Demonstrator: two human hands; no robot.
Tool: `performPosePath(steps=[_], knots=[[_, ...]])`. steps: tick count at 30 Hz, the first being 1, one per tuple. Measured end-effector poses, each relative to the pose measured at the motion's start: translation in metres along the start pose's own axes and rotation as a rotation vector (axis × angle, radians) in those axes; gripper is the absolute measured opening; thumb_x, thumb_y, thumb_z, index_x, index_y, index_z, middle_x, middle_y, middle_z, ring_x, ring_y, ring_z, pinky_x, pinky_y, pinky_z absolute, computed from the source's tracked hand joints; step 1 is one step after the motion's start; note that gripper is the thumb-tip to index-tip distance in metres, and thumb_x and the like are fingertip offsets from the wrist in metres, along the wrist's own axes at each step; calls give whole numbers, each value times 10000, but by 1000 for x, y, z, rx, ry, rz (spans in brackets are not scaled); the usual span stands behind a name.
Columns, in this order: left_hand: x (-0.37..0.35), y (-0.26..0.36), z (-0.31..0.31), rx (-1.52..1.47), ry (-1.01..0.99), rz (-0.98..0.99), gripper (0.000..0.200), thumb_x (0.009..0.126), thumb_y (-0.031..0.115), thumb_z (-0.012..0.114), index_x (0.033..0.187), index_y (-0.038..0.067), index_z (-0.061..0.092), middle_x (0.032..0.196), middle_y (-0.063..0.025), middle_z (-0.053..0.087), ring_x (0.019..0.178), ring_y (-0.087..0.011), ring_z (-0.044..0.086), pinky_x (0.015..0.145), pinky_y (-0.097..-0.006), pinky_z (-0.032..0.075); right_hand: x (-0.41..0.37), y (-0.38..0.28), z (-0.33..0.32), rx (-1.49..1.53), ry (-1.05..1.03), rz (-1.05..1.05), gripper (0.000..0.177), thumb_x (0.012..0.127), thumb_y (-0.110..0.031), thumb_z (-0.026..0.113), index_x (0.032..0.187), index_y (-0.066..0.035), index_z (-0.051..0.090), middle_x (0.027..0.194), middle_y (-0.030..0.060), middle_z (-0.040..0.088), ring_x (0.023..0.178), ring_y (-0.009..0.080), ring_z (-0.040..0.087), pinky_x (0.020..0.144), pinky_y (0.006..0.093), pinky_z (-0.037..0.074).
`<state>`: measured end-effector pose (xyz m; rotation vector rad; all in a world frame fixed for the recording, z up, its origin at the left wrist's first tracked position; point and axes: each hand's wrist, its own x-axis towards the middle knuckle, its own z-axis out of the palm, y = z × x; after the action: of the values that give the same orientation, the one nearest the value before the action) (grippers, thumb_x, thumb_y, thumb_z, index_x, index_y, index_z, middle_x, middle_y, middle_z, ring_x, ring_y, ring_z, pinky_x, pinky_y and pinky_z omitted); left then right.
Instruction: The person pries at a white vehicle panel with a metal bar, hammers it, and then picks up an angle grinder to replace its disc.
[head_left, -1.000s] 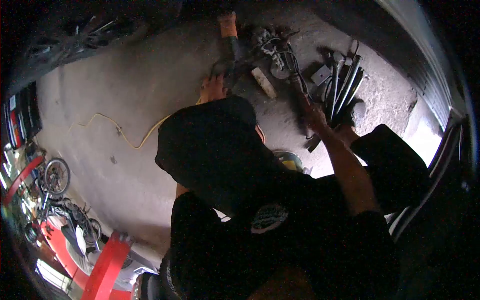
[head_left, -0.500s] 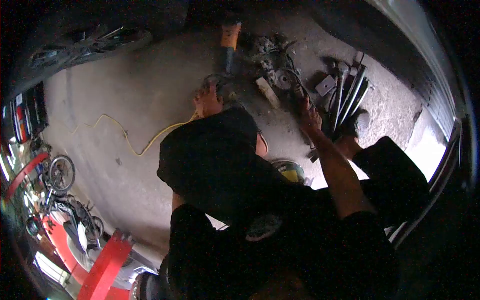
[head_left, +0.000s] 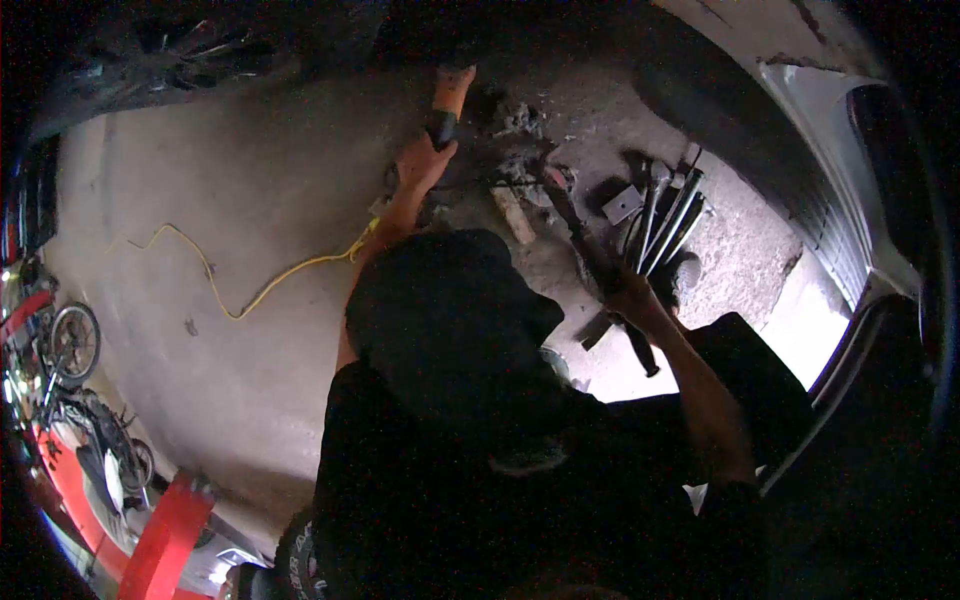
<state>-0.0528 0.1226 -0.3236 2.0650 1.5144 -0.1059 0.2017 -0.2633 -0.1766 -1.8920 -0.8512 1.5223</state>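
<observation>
Step in hand, as I read it: working on the greasy parts pile [head_left: 515, 125] on the floor, a tool in each hand. Left hand [head_left: 420, 165] is wrapped round the dark grip of the orange-ended tool [head_left: 450, 92], which points away toward the top of the view, its grip just beside the pile. Right hand [head_left: 630, 295] is closed round the shaft of the long dark tool [head_left: 580, 235]. That tool runs diagonally, its far end near the pile and its near end sticking out below the fist. The hands are well apart. Tool heads are too dark to identify.

Next move probably calls for steadying the left-hand tool and bringing the long tool's far end onto the parts without clipping the rod bundle [head_left: 668, 222] lying just beside it.

Surface: stained concrete floor [head_left: 250, 170]. A wooden block [head_left: 512, 215] and a small metal plate [head_left: 622, 205] lie near the pile. A yellow cable [head_left: 225, 290] snakes across the floor.

Room: workshop, with a spoked wheel [head_left: 72, 340] and a red stand [head_left: 165, 535] at the left edge and a ribbed shutter [head_left: 815, 215] on the right.
</observation>
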Motion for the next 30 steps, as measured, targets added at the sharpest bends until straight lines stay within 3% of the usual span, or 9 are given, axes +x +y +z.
performPosePath(steps=[2,4,10,12,20,23,25,28,30], knots=[[-8,-6,-12,-55,92,69,727,807,534,678,1236,-34,529,965,-203,680,913,-374,671,818,-468,520,-11,-4,-5,34,31,-51,430,771,-73,676,1180,-39,550,779,-2,553,558,113,532,498,286,464],[-21,-14,-39,-88,39,83,692,797,521,694,1189,-31,553,957,-207,680,911,-376,671,811,-469,521,-33,-40,-21,193,-117,374,389,769,-95,682,1136,-30,570,780,25,551,558,99,529,476,276,453],[-105,-38,-94,-93,55,91,600,785,474,728,1116,-7,588,926,-202,679,907,-366,670,777,-457,521,-77,-97,-34,-24,-185,211,445,752,-59,652,1174,34,544,703,66,580,530,160,603,450,320,512],[-132,-54,-96,-155,115,42,576,798,460,721,1110,-5,589,928,-191,675,897,-344,666,764,-439,520,-82,-105,-34,-273,-201,244,571,717,-49,667,1256,22,493,758,96,582,540,174,601,453,332,519],[-157,-154,-81,-774,384,-299,479,851,406,692,1087,1,592,934,-149,657,859,-258,652,711,-369,516,-114,-100,-29,-96,-170,396,714,618,-42,691,1299,-50,475,1094,109,505,735,187,600,593,309,524],[-133,-179,-79,-965,489,-371,443,871,385,681,1079,4,593,936,-133,650,844,-226,647,691,-343,514,-119,-70,-31,-96,-163,266,705,631,-35,695,1306,-49,494,1091,98,539,789,183,593,686,306,518],[-115,-185,-78,-1000,535,-425,420,884,372,674,1073,5,594,938,-122,645,835,-205,643,678,-325,513,-123,-58,-34,-147,-211,332,679,716,-51,707,1349,-49,460,929,90,584,736,185,592,608,322,513],[-119,-153,-121,-808,506,-742,422,876,380,686,1056,8,600,923,-117,640,793,-188,641,636,-297,501,-125,-77,-35,13,-179,366,709,678,10,681,1357,-67,493,939,30,597,706,139,575,607,284,501],[-103,-176,-96,-702,441,-717,436,865,373,691,1066,-4,600,935,-134,643,817,-218,635,677,-331,500,-131,-79,-41,50,-153,375,688,683,-4,686,1343,-57,501,916,23,596,697,127,573,596,279,499]])
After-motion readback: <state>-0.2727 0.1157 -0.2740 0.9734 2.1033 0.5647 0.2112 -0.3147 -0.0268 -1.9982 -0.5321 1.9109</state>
